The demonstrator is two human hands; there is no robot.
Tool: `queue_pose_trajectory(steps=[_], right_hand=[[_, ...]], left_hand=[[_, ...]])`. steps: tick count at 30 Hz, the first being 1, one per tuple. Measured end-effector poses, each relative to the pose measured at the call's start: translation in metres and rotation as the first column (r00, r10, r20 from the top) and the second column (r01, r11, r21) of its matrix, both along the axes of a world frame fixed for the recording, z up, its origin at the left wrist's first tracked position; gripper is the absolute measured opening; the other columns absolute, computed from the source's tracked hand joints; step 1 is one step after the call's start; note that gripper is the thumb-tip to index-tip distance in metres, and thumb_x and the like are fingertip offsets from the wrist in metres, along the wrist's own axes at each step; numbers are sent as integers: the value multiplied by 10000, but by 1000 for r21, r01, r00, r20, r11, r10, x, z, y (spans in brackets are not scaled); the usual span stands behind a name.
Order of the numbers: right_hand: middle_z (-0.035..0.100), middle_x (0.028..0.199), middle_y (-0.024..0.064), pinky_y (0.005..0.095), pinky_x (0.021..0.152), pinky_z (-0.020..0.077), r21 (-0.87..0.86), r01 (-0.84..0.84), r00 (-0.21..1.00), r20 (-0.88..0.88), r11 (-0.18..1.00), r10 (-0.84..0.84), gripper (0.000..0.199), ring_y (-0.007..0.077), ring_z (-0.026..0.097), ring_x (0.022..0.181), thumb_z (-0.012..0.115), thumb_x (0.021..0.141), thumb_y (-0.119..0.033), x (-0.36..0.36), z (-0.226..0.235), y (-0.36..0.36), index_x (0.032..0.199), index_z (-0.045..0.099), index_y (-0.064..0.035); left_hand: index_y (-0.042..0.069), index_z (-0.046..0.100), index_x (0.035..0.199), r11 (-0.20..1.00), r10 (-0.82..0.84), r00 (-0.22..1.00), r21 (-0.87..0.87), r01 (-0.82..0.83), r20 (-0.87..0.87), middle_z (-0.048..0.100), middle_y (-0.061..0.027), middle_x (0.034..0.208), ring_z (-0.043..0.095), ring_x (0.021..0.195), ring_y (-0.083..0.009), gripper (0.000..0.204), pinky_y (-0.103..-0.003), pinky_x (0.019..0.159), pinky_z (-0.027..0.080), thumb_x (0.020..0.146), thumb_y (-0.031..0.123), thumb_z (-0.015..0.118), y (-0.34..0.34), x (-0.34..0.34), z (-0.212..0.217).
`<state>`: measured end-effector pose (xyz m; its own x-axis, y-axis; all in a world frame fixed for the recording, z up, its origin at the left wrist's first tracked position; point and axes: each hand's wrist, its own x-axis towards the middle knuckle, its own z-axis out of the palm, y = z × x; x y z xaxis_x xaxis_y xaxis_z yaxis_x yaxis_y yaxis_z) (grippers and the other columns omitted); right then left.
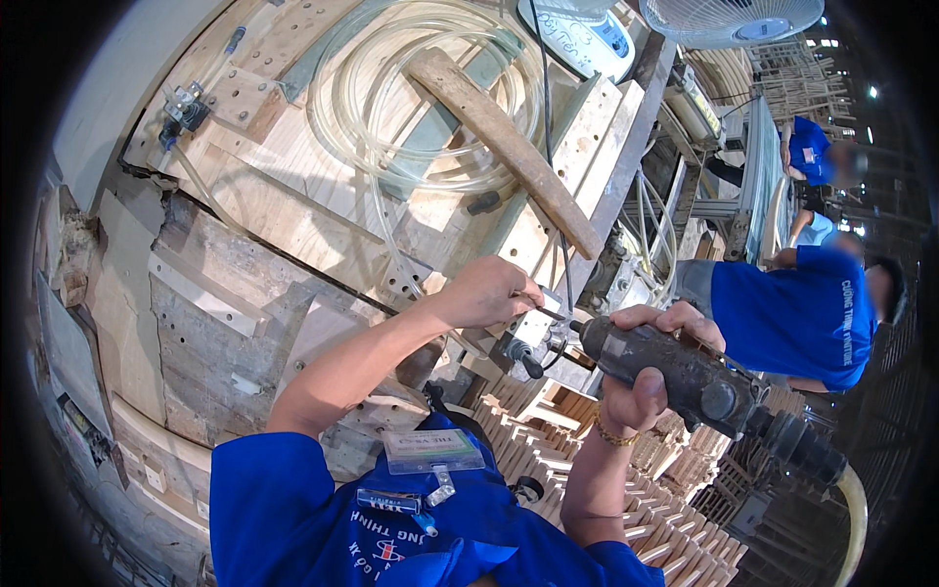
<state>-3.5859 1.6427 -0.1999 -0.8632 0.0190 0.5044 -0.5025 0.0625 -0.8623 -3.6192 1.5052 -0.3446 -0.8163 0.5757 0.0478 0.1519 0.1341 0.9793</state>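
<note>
My right hand [634,403] grips a dark, worn air-powered driver [675,377], thumb along its near side and fingers over the top. A pale hose [855,519] runs from the driver's back end. From its nose a thin dark bit [550,312] points left. My left hand [489,292] is closed, with thumb and fingers pinched at the bit's far end. Whether a small screw sits between those fingertips is hidden. Just below the bit is a metal fitting with a dark knob [528,360], fixed at the bench edge.
On the wooden bench lie a coiled clear hose [342,108] and a long wooden bar [504,147] across it. A valve [184,110] stands at the far left. A fan [734,20] is at the top. Stacked wood pieces [646,519] lie below. Co-workers in blue [782,313] are at right.
</note>
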Motion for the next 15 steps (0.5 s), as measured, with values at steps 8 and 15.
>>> queue_pose_trajectory(steps=[8,15], right_hand=[[449,915,106,359,643,534,12,-41,999,24,999,41,562,272,618,724,694,712,-260,-6,-1,0,1137,396,-45],[453,903,103,361,636,531,17,1,1000,23,1000,-1,548,269,616,728,683,699,-226,-5,3,1,1128,395,-42]], left_hand=[[93,693,882,999,8,999,38,-10,35,651,-125,811,611,751,-299,184,-377,682,461,715,124,622,1,0,-4],[89,692,898,999,-3,998,42,0,61,655,-126,831,612,757,-299,181,-367,691,463,727,132,648,1,0,-5]])
